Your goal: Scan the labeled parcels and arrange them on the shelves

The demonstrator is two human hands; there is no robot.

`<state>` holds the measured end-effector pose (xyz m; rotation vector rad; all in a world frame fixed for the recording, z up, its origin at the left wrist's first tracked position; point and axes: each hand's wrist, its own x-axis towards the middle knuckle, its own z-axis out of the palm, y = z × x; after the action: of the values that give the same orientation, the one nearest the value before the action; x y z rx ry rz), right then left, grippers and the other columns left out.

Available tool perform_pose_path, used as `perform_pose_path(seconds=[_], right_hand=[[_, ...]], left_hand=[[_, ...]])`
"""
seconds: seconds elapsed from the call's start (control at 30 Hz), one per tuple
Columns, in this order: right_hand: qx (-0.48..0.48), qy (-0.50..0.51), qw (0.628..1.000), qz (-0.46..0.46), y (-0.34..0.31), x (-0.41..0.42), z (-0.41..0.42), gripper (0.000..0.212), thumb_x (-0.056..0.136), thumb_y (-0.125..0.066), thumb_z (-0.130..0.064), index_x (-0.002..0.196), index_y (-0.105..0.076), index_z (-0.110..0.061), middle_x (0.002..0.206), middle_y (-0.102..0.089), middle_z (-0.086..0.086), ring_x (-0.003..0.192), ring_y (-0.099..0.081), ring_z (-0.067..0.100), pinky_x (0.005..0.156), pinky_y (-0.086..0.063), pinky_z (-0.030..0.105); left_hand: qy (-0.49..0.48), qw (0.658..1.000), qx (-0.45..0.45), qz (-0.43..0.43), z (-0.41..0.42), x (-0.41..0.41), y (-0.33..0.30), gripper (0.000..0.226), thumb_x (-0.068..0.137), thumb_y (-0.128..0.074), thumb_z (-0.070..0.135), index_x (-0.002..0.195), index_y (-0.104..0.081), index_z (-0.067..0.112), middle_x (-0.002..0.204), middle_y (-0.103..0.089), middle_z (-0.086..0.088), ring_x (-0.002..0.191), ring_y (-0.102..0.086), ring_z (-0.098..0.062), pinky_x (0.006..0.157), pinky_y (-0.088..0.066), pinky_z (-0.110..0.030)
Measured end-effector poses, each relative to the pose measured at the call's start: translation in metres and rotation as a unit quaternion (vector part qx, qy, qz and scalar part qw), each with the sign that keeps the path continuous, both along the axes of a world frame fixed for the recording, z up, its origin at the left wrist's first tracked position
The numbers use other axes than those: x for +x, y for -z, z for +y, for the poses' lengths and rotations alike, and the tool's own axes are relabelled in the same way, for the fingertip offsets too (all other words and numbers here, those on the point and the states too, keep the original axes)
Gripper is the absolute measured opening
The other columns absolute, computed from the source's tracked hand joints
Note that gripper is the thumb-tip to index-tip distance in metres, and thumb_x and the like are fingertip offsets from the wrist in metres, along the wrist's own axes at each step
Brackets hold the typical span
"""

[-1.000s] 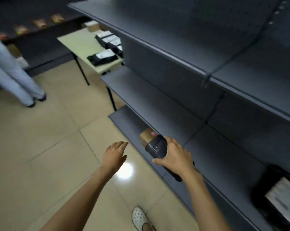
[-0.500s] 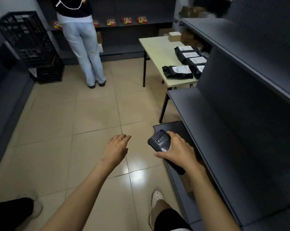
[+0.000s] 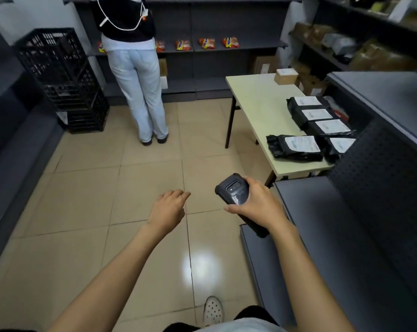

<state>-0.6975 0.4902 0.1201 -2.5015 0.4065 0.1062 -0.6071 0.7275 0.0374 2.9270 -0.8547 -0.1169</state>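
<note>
My right hand (image 3: 259,204) grips a black handheld scanner (image 3: 232,189), its lens facing up, above the floor beside the grey shelves (image 3: 322,224) on the right. My left hand (image 3: 168,208) hangs free over the tiles with loosely curled fingers and holds nothing. Several black parcels with white labels lie on the pale table (image 3: 255,97) ahead on the right; the nearest black parcel (image 3: 294,147) sits at the table's near end. A small cardboard box (image 3: 286,75) stands at the table's far end.
A person (image 3: 133,68) stands with their back to me at the far shelves holding red snack packs (image 3: 206,43). Stacked black crates (image 3: 61,80) stand at the left. More boxes fill the far right shelving (image 3: 360,44). Tiled floor (image 3: 118,188) lies between.
My view has swung left, away from the shelf face toward the room and table. Both hands keep their pose, the right one still holding the scanner.
</note>
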Motion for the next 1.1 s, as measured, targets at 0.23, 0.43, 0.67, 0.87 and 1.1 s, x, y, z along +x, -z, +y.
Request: perform_pose_path(seconds=[0.23, 0.43, 0.67, 0.87, 1.1], right_hand=[[-0.011, 0.019, 0.999, 0.025, 0.009, 0.113, -0.023, 0.086, 0.06, -0.082, -0.058, 0.134, -0.047, -0.031, 0.123, -0.059, -0.01, 0.11, -0.06, 0.019, 0.091, -0.05, 0.042], [-0.007, 0.094, 0.995, 0.024, 0.022, 0.223, -0.06, 0.087, 0.051, -0.076, -0.067, 0.128, -0.05, -0.035, 0.118, -0.061, -0.011, 0.105, -0.062, 0.017, 0.084, -0.053, 0.039], [0.012, 0.225, 0.974, 0.005, 0.01, 0.338, -0.091, 0.085, 0.067, -0.082, -0.055, 0.139, -0.044, -0.031, 0.129, -0.056, -0.007, 0.117, -0.056, 0.02, 0.08, -0.04, 0.033], [0.017, 0.314, 0.948, 0.046, 0.022, 0.371, -0.114, 0.088, 0.066, -0.082, -0.06, 0.139, -0.044, -0.028, 0.129, -0.055, -0.007, 0.118, -0.056, 0.02, 0.087, -0.047, 0.036], [0.035, 0.404, 0.913, 0.05, 0.03, 0.418, -0.177, 0.08, 0.067, -0.083, -0.055, 0.134, -0.047, -0.028, 0.122, -0.057, -0.006, 0.11, -0.057, 0.021, 0.079, -0.044, 0.035]], left_hand=[[0.024, 1.0, -0.004, 0.008, -0.041, 0.139, 0.003, 0.052, 0.092, -0.052, 0.016, 0.144, -0.044, 0.02, 0.137, -0.052, -0.001, 0.124, -0.049, -0.025, 0.098, -0.04, -0.035], [0.113, 0.994, 0.007, 0.013, -0.105, 0.28, 0.014, 0.05, 0.095, -0.051, 0.025, 0.144, -0.042, 0.022, 0.138, -0.051, -0.001, 0.126, -0.048, -0.025, 0.1, -0.04, -0.036], [0.239, 0.971, 0.015, -0.001, -0.177, 0.441, 0.0, 0.05, 0.095, -0.05, 0.024, 0.144, -0.041, 0.021, 0.138, -0.051, -0.001, 0.123, -0.049, -0.026, 0.097, -0.041, -0.037], [0.329, 0.944, 0.017, 0.025, -0.253, 0.514, 0.008, 0.049, 0.097, -0.048, 0.024, 0.146, -0.04, 0.021, 0.139, -0.05, -0.001, 0.127, -0.047, -0.024, 0.1, -0.039, -0.036], [0.42, 0.907, 0.009, 0.04, -0.354, 0.571, 0.023, 0.049, 0.095, -0.052, 0.025, 0.143, -0.044, 0.019, 0.139, -0.051, 0.001, 0.126, -0.048, -0.022, 0.099, -0.043, -0.038]])
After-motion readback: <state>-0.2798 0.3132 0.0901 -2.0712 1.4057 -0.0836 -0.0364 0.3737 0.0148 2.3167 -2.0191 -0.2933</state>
